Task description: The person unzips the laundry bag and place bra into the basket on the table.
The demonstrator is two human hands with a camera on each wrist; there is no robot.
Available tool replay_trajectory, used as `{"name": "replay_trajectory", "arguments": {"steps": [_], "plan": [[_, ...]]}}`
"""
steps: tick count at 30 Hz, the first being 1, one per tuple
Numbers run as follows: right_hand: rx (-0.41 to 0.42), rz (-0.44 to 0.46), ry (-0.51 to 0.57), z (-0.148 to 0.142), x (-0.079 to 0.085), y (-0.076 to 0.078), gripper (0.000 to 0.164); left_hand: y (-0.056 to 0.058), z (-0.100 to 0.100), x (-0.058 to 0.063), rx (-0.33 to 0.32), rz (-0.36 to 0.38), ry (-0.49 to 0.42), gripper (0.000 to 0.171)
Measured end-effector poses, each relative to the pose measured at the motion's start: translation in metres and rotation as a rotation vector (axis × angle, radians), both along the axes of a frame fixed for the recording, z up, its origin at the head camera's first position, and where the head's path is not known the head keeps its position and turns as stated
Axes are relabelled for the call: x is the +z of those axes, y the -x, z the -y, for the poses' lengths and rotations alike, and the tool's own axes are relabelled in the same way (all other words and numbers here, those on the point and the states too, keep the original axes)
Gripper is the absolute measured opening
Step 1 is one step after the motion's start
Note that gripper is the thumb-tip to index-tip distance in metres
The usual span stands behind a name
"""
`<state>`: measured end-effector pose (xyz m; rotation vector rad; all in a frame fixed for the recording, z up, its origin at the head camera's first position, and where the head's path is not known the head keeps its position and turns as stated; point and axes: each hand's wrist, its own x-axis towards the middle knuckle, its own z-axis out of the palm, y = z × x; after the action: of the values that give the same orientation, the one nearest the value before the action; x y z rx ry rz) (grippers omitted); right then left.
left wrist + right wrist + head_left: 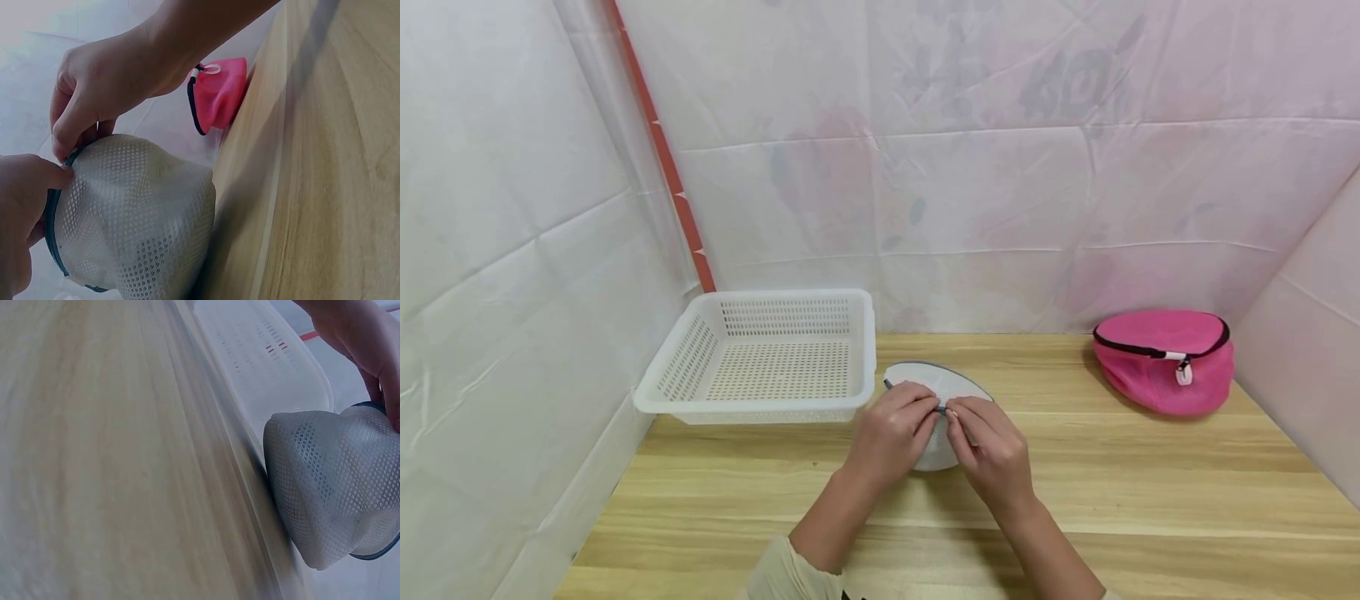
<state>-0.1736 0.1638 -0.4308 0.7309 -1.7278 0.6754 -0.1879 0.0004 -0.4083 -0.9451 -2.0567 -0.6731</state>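
A white mesh bag (937, 457) with a dark teal zipper edge (52, 234) sits upright on the table in front of me. My left hand (889, 435) pinches that edge between thumb and fingers. Close beside it, my right hand (997, 454) pinches the same edge, the fingertips of both hands nearly meeting. In the left wrist view, the mesh body (134, 212) bulges below the fingers and is slightly creased. Seen from the right wrist, the bag (331, 481) hangs from my left hand (369, 347) at its rim; the right hand is outside that view.
A white perforated plastic basket (760, 407) stands at the back left of the wooden table (1150, 500). Toward the back right lies a pink mesh bag (1165, 375) with a black zipper and white pull. White sheeting (970, 192) walls in the back and sides.
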Motion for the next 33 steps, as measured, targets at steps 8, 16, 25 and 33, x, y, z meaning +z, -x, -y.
{"name": "replay_trajectory", "arguments": {"steps": [8, 16, 25, 33], "plan": [[0.005, -0.01, 0.0, 0.0012, -0.0007, 0.0002, 0.027, -0.0039, -0.0055, -0.0018, 0.007, -0.03, 0.027, 0.008], [-0.033, -0.004, -0.004, 0.0013, 0.0013, -0.0003, 0.028, -0.0033, -0.0042, -0.0017, -0.004, -0.026, 0.022, 0.005], [-0.051, -0.014, -0.002, 0.0, 0.0025, 0.0007, 0.028, -0.0013, -0.0017, -0.0009, -0.031, -0.027, 0.0, 0.006], [-0.058, 0.007, 0.0, -0.004, 0.0023, 0.0008, 0.027, -0.001, 0.0016, 0.0004, -0.038, 0.001, -0.024, 0.006]]}}
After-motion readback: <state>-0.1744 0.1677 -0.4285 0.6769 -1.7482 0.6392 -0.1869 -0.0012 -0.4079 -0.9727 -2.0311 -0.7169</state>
